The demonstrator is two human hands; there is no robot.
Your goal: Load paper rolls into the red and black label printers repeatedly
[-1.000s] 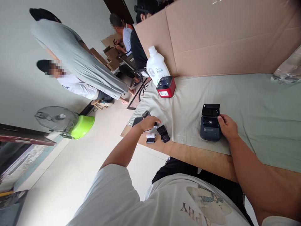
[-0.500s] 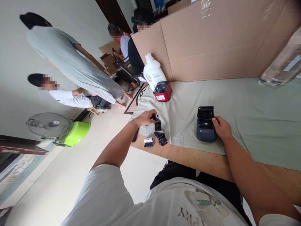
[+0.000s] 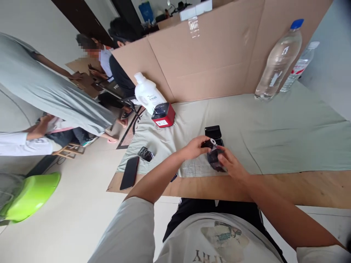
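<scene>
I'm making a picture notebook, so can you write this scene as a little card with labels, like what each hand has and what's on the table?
left hand: holds a small white paper roll at its fingertips
right hand: grips a dark plastic wrapper under the roll
behind the hands: dark label printer, lid up
table cover: pale green cloth
left of the hands: black phone, small dark packet
far left edge: red printer, white jug
back right: two clear water bottles
backdrop: cardboard wall

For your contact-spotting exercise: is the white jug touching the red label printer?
Cannot tell. In the head view the white jug stands directly behind the red label printer and overlaps it, so any gap between them is hidden.
</scene>
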